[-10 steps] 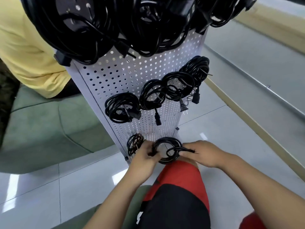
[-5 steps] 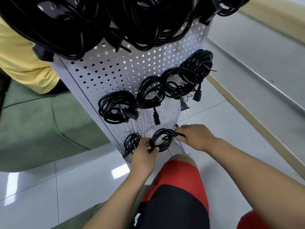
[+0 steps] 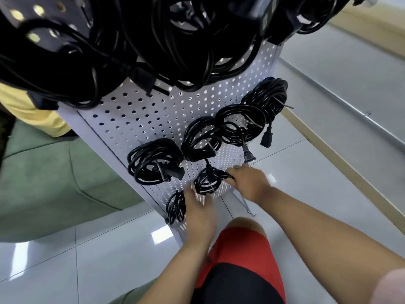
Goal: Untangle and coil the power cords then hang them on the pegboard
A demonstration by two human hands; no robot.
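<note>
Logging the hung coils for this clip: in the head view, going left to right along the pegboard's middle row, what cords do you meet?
Black coiled cord on the left → black coil with hanging lead → black coil with dangling two-prong plug → black coil with hanging block connector.

Green sofa (image 3: 43, 183), glossy tiled floor (image 3: 306, 172)

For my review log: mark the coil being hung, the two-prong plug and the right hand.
coil being hung (image 3: 208, 183), head view, middle of loops.
two-prong plug (image 3: 248, 157), head view, plug body.
right hand (image 3: 247, 183), head view, back of hand.
</note>
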